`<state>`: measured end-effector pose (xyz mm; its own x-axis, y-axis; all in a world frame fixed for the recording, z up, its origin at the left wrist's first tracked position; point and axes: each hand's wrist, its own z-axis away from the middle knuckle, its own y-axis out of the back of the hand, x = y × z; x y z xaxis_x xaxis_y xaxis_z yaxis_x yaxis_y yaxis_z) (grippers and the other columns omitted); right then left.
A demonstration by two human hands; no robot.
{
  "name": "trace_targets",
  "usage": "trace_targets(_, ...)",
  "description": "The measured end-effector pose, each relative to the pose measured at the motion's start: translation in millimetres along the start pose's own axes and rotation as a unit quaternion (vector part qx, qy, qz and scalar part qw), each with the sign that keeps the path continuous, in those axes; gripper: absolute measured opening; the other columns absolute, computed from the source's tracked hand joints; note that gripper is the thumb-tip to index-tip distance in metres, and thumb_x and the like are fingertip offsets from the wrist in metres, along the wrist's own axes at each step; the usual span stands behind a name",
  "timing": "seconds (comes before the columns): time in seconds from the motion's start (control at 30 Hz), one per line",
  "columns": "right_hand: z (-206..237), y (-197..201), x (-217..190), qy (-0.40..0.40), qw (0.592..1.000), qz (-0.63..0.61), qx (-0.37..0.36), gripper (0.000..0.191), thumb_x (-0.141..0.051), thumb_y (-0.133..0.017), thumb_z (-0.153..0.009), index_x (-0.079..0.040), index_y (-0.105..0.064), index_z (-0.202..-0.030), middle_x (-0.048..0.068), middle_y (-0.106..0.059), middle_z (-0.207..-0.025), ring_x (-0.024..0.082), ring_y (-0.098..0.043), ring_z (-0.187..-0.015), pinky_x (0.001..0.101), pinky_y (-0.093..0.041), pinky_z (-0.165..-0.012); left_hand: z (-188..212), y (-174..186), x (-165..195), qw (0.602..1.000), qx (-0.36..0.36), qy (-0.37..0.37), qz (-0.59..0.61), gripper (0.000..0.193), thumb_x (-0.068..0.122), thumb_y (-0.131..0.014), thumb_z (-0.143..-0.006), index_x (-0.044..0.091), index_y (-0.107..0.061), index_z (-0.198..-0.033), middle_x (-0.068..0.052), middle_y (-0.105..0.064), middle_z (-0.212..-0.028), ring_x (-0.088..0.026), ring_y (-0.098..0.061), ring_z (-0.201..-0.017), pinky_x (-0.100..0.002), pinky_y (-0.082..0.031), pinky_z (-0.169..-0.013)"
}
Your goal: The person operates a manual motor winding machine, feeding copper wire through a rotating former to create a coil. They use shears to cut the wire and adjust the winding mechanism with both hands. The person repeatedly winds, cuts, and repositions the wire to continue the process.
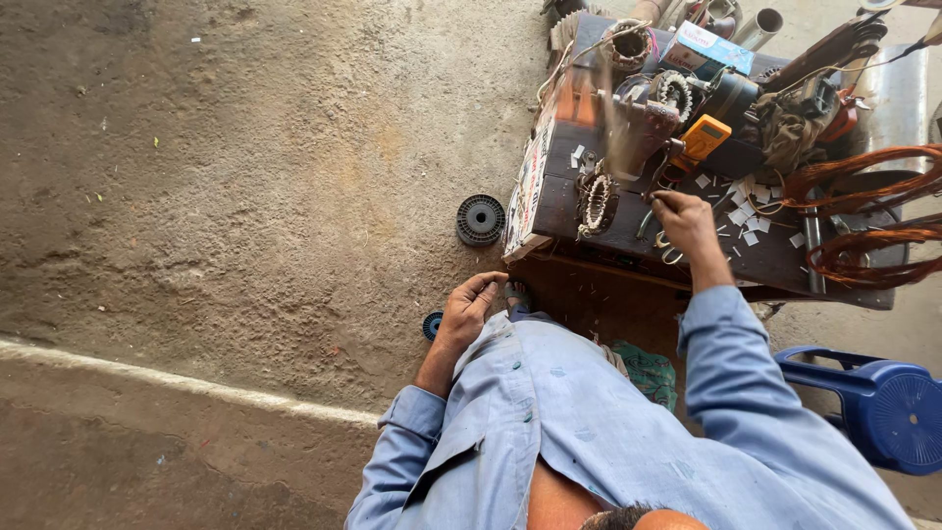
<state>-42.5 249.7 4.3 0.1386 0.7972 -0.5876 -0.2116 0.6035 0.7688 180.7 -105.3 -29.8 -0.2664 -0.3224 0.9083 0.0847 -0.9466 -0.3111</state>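
My right hand (pixel 690 222) rests on the dark wooden workbench (pixel 628 231), fingers curled over metal scissors (pixel 667 250) whose ring handles show beneath it. Whether it grips them is unclear. A small motor stator with copper windings (pixel 596 204) lies just left of that hand. An orange multimeter (pixel 705 137) sits behind it. My left hand (pixel 469 309) hangs low beside the bench's corner, above the ground, fingers loosely bent and holding nothing. Both arms wear light blue shirt sleeves.
Loops of copper wire (pixel 863 216) lie at the bench's right end, with white paper scraps (pixel 748 224) scattered near them. A black spool (pixel 480 220) and a small blue one (pixel 433 325) lie on the concrete ground. A blue plastic chair (pixel 883 402) stands at the right.
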Motion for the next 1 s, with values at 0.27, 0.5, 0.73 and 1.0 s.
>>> trace_targets(0.27,31,51,3,0.166,0.983,-0.019,0.075,0.024,-0.015,-0.073,-0.101,-0.008,-0.077,-0.123,0.013,-0.077,-0.110,0.018,-0.071,-0.092,0.0330,-0.058,-0.079,-5,1,-3,0.998,-0.024,0.015,0.058,0.025,0.011,-0.056,-0.106,0.001,-0.068,-0.125,0.011,-0.046,-0.065,0.002,-0.033,-0.052,-0.017,-0.027,-0.045)
trace_targets(0.5,0,103,-37,0.262,0.945,0.024,0.194,0.016,-0.010,-0.078,-0.106,-0.008,-0.080,-0.122,0.014,-0.077,-0.113,0.021,-0.071,-0.094,0.0348,-0.054,-0.076,-3,-1,1,0.999,-0.011,0.023,0.028,0.025,0.011,-0.056,-0.106,0.002,-0.068,-0.126,0.011,-0.047,-0.066,0.002,-0.034,-0.053,-0.017,-0.027,-0.046)
trace_targets(0.73,-74,113,-59,0.229,0.948,0.000,0.222,0.020,-0.009,-0.074,-0.104,-0.012,-0.080,-0.122,0.010,-0.078,-0.116,0.020,-0.071,-0.095,0.0355,-0.055,-0.079,-2,-4,4,1.000,-0.011,0.008,0.009,0.026,0.012,-0.056,-0.107,0.002,-0.069,-0.127,0.009,-0.053,-0.073,0.001,-0.038,-0.058,-0.017,-0.033,-0.051)
trace_targets(1.0,-99,87,-86,0.067,0.985,0.072,0.142,0.024,-0.028,-0.074,-0.102,-0.015,-0.078,-0.121,0.012,-0.077,-0.111,0.025,-0.073,-0.091,0.0349,-0.058,-0.083,-2,-10,-1,1.000,-0.008,-0.001,0.012,0.025,0.011,-0.054,-0.107,0.000,-0.068,-0.125,0.008,-0.066,-0.087,0.001,-0.050,-0.067,-0.018,-0.042,-0.059)
